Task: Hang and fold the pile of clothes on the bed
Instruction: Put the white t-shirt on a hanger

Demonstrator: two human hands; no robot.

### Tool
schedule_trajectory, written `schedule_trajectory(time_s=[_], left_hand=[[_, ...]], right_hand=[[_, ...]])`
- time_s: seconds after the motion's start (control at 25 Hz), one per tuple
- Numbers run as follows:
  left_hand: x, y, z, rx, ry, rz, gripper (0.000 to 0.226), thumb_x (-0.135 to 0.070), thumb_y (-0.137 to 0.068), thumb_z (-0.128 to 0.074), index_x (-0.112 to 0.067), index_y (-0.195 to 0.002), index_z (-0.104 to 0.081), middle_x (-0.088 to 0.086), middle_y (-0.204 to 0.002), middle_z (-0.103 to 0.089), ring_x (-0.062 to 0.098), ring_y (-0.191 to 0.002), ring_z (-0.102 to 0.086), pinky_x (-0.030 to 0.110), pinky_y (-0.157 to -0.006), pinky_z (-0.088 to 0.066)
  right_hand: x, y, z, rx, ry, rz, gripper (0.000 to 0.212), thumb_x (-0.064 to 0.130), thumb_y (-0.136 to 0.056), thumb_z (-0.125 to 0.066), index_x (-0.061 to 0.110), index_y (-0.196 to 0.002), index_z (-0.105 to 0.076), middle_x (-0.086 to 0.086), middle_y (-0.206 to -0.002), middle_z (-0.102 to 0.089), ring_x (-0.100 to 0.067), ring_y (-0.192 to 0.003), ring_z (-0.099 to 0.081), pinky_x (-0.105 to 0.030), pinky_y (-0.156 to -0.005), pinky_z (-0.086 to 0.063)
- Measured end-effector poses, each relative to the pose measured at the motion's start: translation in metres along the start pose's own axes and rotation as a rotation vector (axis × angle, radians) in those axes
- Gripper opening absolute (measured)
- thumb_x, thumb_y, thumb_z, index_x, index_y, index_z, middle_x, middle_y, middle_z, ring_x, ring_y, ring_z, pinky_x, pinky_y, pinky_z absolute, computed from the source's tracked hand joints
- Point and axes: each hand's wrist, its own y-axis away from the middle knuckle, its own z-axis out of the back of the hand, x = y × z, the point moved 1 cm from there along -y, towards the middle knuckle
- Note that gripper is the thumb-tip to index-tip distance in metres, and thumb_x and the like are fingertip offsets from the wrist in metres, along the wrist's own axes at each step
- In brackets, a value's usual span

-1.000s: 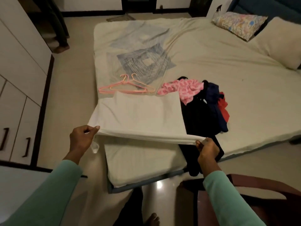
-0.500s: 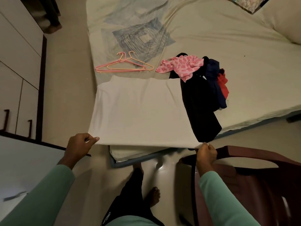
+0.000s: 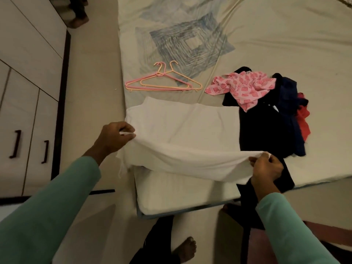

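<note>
Since half a second ago the left hand (image 3: pixel 114 137) has come forward over the corner of the bed (image 3: pixel 285 44), so the near edge of the white cloth (image 3: pixel 182 130) isn't pulled flat anymore, it sags in a curve between the two hands. The left hand pinches one near corner of the cloth between thumb and fingers, and the right hand (image 3: pixel 265 169) pinches the other corner, fingers curled round the hem. The far half of the cloth lies flat on the bed, with its right edge on top of a black garment (image 3: pixel 261 130) that hangs off the mattress edge. The rest of the pile sits just past that: a pink patterned piece (image 3: pixel 242 88) on top, something navy (image 3: pixel 289 103) and a bit of red (image 3: pixel 302 121) on the far side. Two hangers (image 3: pixel 162 82), one pink and one orange-ish, lie overlapped on the bed just beyond the cloth. White cupboard doors (image 3: pixel 28 73) are on the left, a bare foot (image 3: pixel 185 248) shows on the floor (image 3: pixel 91 92) below, and the dark reddish thing (image 3: pixel 323 231) at lower right might be a chair, hard to tell.
</note>
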Motion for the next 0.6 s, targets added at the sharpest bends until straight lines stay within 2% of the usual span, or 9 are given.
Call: schedule_trajectory(time_s=[0.12, 0.2, 0.32, 0.48, 0.56, 0.6], left_hand=[[0.011, -0.091, -0.006, -0.016, -0.14, -0.09, 0.027, 0.007, -0.082, -0.071, -0.009, -0.101, -0.08, 0.009, -0.102, -0.077, 0.028, -0.093, -0.071, 0.025, -0.086, -0.047], [0.018, -0.145, -0.019, -0.086, -0.149, -0.087, 0.02, 0.007, -0.085, -0.072, -0.008, -0.097, -0.079, 0.011, -0.099, -0.077, 0.029, -0.092, -0.072, 0.026, -0.085, -0.048], [0.031, -0.215, -0.055, -0.149, -0.088, 0.012, 0.019, 0.002, -0.089, -0.071, -0.013, -0.098, -0.077, 0.007, -0.102, -0.076, 0.021, -0.093, -0.068, 0.024, -0.086, -0.048], [0.046, -0.277, -0.093, -0.195, -0.039, 0.107, 0.02, 0.0, -0.09, -0.07, -0.016, -0.099, -0.078, 0.005, -0.103, -0.077, 0.024, -0.098, -0.07, 0.034, -0.095, -0.055], [0.053, -0.296, -0.107, -0.183, -0.039, 0.109, 0.019, 0.001, -0.089, -0.07, -0.014, -0.097, -0.079, 0.007, -0.102, -0.077, 0.024, -0.099, -0.07, 0.029, -0.094, -0.053], [0.057, -0.303, -0.113, -0.168, -0.054, 0.106, 0.019, 0.001, -0.089, -0.071, -0.013, -0.097, -0.079, 0.009, -0.103, -0.076, 0.026, -0.099, -0.069, 0.028, -0.093, -0.052]], right_hand=[[0.021, -0.045, -0.057, -0.093, -0.068, -0.054, 0.029, 0.017, -0.102, -0.053, 0.016, -0.074, -0.06, -0.004, -0.068, -0.065, -0.019, -0.059, -0.066, -0.045, -0.082, -0.062], [0.026, -0.069, -0.093, -0.15, -0.126, -0.091, 0.029, 0.015, -0.102, -0.052, 0.016, -0.074, -0.059, -0.003, -0.068, -0.064, -0.014, -0.055, -0.063, -0.04, -0.078, -0.061], [0.023, -0.096, -0.15, -0.162, -0.161, -0.089, 0.029, 0.022, -0.103, -0.052, 0.022, -0.076, -0.059, 0.0, -0.074, -0.066, -0.013, -0.06, -0.066, -0.033, -0.07, -0.059], [0.007, -0.125, -0.205, -0.121, -0.059, 0.017, 0.03, 0.033, -0.103, -0.053, 0.021, -0.076, -0.057, 0.001, -0.065, -0.067, -0.006, -0.049, -0.063, -0.024, -0.056, -0.053], [0.001, -0.136, -0.222, -0.1, -0.004, 0.064, 0.033, 0.038, -0.101, -0.052, 0.022, -0.074, -0.06, 0.002, -0.054, -0.065, -0.008, -0.046, -0.061, -0.026, -0.055, -0.054], [-0.001, -0.142, -0.229, -0.087, 0.021, 0.08, 0.032, 0.041, -0.098, -0.053, 0.023, -0.073, -0.063, 0.002, -0.053, -0.066, -0.014, -0.049, -0.063, -0.032, -0.059, -0.057]])
